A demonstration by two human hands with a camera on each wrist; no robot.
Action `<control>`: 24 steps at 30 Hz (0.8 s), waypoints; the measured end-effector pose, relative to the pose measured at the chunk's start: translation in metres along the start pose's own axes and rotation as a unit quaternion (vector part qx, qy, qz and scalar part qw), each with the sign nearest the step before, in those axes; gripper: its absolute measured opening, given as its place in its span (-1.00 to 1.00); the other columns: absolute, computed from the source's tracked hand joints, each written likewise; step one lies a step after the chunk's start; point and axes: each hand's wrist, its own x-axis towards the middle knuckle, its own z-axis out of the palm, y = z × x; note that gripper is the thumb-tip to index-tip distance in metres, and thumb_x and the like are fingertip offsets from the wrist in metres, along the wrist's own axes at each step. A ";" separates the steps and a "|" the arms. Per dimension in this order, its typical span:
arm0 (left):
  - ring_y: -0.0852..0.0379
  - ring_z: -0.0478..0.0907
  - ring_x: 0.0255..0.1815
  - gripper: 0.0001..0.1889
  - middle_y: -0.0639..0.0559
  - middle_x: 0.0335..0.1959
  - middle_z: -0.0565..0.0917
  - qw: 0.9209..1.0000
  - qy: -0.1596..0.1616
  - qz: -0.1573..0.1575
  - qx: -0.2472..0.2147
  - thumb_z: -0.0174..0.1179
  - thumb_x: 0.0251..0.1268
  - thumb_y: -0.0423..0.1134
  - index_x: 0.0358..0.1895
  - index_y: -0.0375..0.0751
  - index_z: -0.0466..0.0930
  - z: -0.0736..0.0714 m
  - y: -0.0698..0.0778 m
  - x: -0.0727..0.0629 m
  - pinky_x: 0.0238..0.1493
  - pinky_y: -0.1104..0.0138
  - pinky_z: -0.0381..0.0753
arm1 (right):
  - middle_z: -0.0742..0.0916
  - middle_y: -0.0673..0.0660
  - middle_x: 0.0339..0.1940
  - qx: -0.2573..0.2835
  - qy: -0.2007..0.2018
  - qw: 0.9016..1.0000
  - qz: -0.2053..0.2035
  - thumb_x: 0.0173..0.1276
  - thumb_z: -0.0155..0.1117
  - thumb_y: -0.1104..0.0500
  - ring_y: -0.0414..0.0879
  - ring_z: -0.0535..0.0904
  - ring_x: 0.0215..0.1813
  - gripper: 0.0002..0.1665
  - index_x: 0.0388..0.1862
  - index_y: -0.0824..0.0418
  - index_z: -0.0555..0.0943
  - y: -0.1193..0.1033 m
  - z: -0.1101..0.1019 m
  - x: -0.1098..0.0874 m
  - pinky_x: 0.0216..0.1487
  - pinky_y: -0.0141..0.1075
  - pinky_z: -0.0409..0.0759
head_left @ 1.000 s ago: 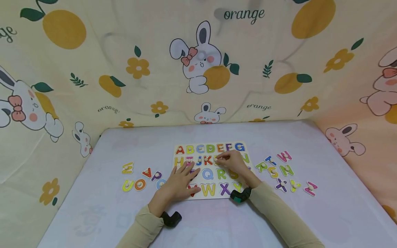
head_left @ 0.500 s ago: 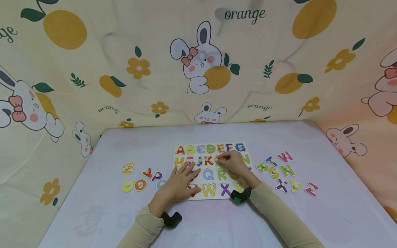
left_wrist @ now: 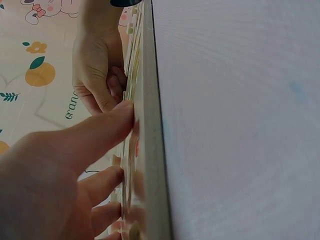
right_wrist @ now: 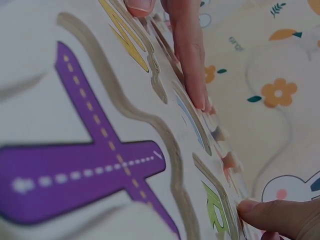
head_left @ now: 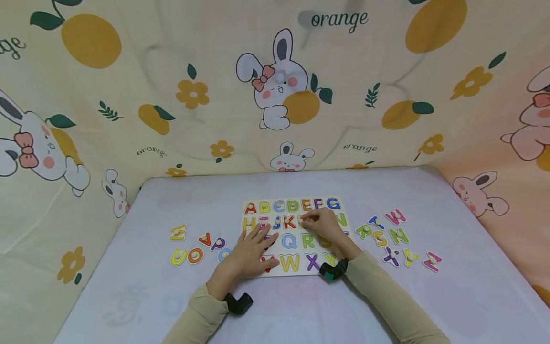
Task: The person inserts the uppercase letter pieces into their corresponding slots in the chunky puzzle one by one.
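An alphabet puzzle board [head_left: 275, 272] lies on the table, with knobbed letters in its top row and part of the second. My left hand [head_left: 247, 253] rests on its lower left with spread fingers; its thumb [left_wrist: 107, 122] presses the board face in the left wrist view. My right hand [head_left: 324, 227] pinches the knob of a yellowish letter piece [head_left: 301, 222] just right of the red K [head_left: 288, 222]. That piece is mostly hidden by the fingers. Bare recesses such as the Q [head_left: 289, 241] and purple X [right_wrist: 120, 160] show below.
Loose letters lie left of the board, among them an orange O [head_left: 195, 256] and a yellow U [head_left: 178, 257]. Several more lie to the right, including a green N [head_left: 398, 235] and a purple X piece [head_left: 391, 257]. A printed cloth [head_left: 193, 138] hangs behind the table.
Both hands hold their places on the board, the right still pinching the same letter piece. Only a slight shift of the head view shows.
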 end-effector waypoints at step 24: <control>-0.12 -0.14 0.64 -0.26 0.00 0.61 0.00 1.000 -0.011 -0.002 0.006 0.00 0.32 0.28 0.51 0.14 0.12 -0.001 0.001 -0.001 0.54 -0.22 -0.08 | 0.58 0.10 -0.50 0.017 0.051 0.998 0.021 0.27 0.36 0.14 -0.14 0.36 -0.43 -0.71 -0.11 0.31 0.72 0.013 -0.057 -0.026 -0.54 -0.45 0.29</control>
